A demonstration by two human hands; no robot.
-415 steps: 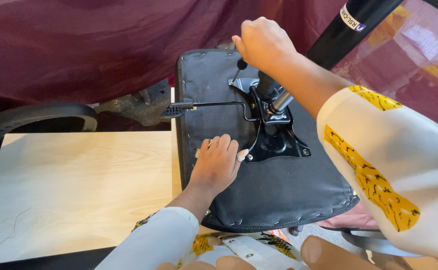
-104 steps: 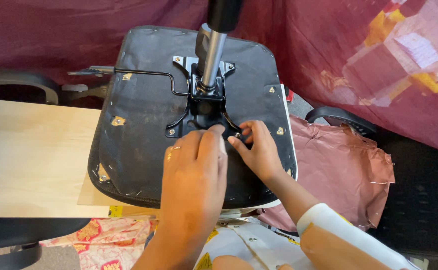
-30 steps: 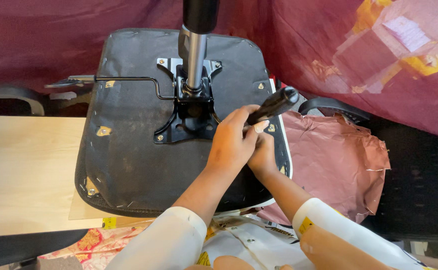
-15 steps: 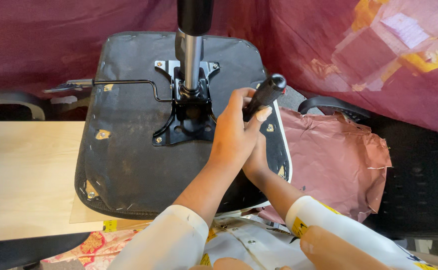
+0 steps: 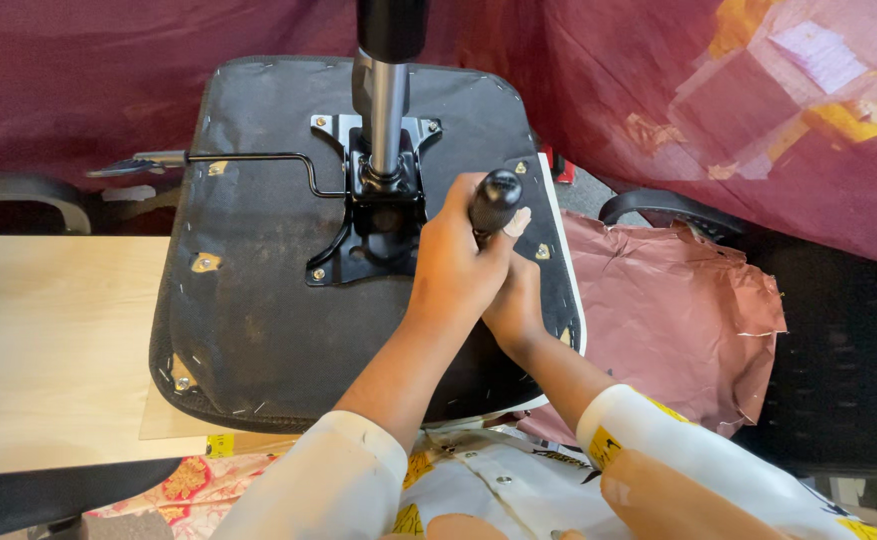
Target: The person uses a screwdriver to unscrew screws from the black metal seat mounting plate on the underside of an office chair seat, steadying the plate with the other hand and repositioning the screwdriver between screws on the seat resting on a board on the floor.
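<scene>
Near the middle of the frame, your left hand is wrapped around a black tool handle, fingers curled tight and the thumb pressed up along its rounded top. Only the knob-like end of the handle shows above your fist; the working end is hidden, so you cannot tell what kind of tip it has or what it touches. Your right hand sits just below and to the right of the left, tucked against it and resting on the seat underside. Its fingers are hidden behind the left hand, so whether they pinch anything cannot be told.

Both hands lie on the right half of the upturned black chair seat, just beside the black metal mounting plate bolted at its centre. From that plate a chrome gas cylinder rises straight toward the top edge of the frame. A thin black lever rod runs from the plate out to the upper left, ending in a flat paddle past the seat's edge.

At the left, the seat rests on a pale wooden table. Crumpled pink paper lies to the right of the seat, and dark red cloth fills the background.
</scene>
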